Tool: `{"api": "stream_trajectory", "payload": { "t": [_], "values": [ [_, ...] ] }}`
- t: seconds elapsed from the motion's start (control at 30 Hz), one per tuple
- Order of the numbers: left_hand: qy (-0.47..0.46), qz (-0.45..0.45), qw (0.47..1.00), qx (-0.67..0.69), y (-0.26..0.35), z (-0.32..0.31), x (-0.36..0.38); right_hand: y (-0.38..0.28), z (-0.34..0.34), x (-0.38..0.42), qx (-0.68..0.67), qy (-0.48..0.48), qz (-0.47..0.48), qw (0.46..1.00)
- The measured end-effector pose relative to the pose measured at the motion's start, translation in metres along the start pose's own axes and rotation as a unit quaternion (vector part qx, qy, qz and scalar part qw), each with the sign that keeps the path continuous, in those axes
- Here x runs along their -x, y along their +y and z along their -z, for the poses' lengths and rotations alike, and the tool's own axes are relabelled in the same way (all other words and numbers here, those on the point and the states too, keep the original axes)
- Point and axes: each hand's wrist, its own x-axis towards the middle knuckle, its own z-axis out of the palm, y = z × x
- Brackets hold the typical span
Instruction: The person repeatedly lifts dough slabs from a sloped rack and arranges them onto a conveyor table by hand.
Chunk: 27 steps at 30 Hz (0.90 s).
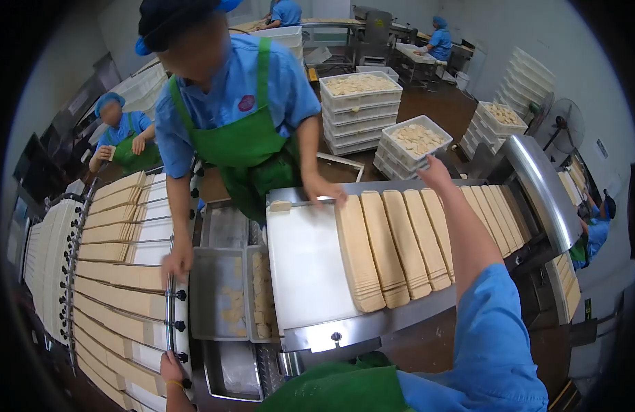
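My right hand [435, 172] reaches over the far edge of the right conveyor, at the far end of the rows, its fingers partly spread and nothing visible in them. Beneath that arm, long rows of thin pale biscuit-like slices [393, 247] stand packed side by side on the white belt [307, 268]. My left hand [170, 369] is low beside the metal rail [170, 295] of the left conveyor; its fingers are too small and partly hidden to read. Pale stacked rows [121, 275] lie between thin rods on that conveyor.
Opposite me, a co-worker in a green apron [235, 141] has one hand at the nearest row and another, blurred, by the left rail. Grey trays [221, 326] with broken pieces sit between the conveyors. Stacked white crates [360, 103] stand behind. A curved metal cover [547, 185] spans the belt's right end.
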Motion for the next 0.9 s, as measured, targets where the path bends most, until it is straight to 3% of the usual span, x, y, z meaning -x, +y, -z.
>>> {"api": "stream_trajectory", "payload": {
  "t": [0.1, 0.23, 0.33, 0.4, 0.47, 0.5, 0.53, 0.57, 0.6, 0.63, 0.67, 0.73, 0.77, 0.83, 0.9],
  "values": [
    [0.006, -0.001, 1.0, -0.015, -0.004, -0.003, 0.0, -0.038, -0.003, -0.029, 0.018, 0.038, 0.037, 0.998],
    [-0.019, 0.015, 1.0, -0.015, -0.004, 0.0, 0.0, -0.085, -0.039, -0.058, -0.042, -0.076, 0.029, 0.996],
    [-0.015, 0.017, 1.0, -0.012, 0.001, 0.002, 0.001, -0.107, -0.053, -0.067, -0.046, -0.095, 0.041, 0.994],
    [-0.012, 0.022, 0.999, -0.035, -0.002, 0.0, -0.001, -0.09, -0.047, -0.09, -0.07, -0.058, 0.003, 0.996],
    [-0.007, 0.02, 0.999, -0.027, -0.001, 0.001, 0.0, -0.022, -0.047, -0.146, -0.157, -0.046, 0.029, 0.986],
    [-0.016, 0.034, 0.999, -0.016, -0.01, -0.004, -0.004, -0.083, 0.007, -0.085, -0.126, 0.036, -0.068, 0.989],
    [-0.008, 0.026, 1.0, 0.01, -0.009, -0.004, -0.005, -0.069, 0.013, -0.094, -0.113, 0.024, -0.102, 0.988],
    [-0.005, 0.025, 1.0, 0.005, -0.008, -0.005, -0.005, -0.021, -0.008, -0.138, 0.003, -0.026, -0.1, 0.995],
    [-0.02, 0.016, 0.999, 0.037, -0.007, -0.003, -0.005, -0.025, -0.006, -0.129, 0.038, 0.011, -0.056, 0.998],
    [0.001, -0.009, 1.0, 0.008, -0.005, -0.003, -0.002, -0.026, 0.007, -0.12, 0.008, -0.01, -0.012, 1.0],
    [0.01, -0.03, 0.999, 0.021, -0.044, -0.021, -0.018, -0.012, 0.03, -0.117, -0.012, 0.032, -0.045, 0.998],
    [0.038, -0.055, 0.998, 0.016, -0.058, -0.032, -0.022, 0.009, 0.076, -0.12, -0.053, 0.117, -0.1, 0.987],
    [0.01, -0.027, 1.0, 0.011, -0.056, -0.028, -0.021, -0.008, 0.111, -0.094, -0.011, 0.166, -0.139, 0.976],
    [-0.047, 0.033, 0.998, 0.001, -0.024, -0.013, -0.007, 0.028, 0.119, -0.097, -0.013, 0.189, -0.168, 0.967],
    [-0.047, 0.014, 0.999, -0.021, -0.024, -0.012, -0.006, 0.035, 0.13, -0.074, -0.015, 0.199, -0.168, 0.965]
  ]
}}
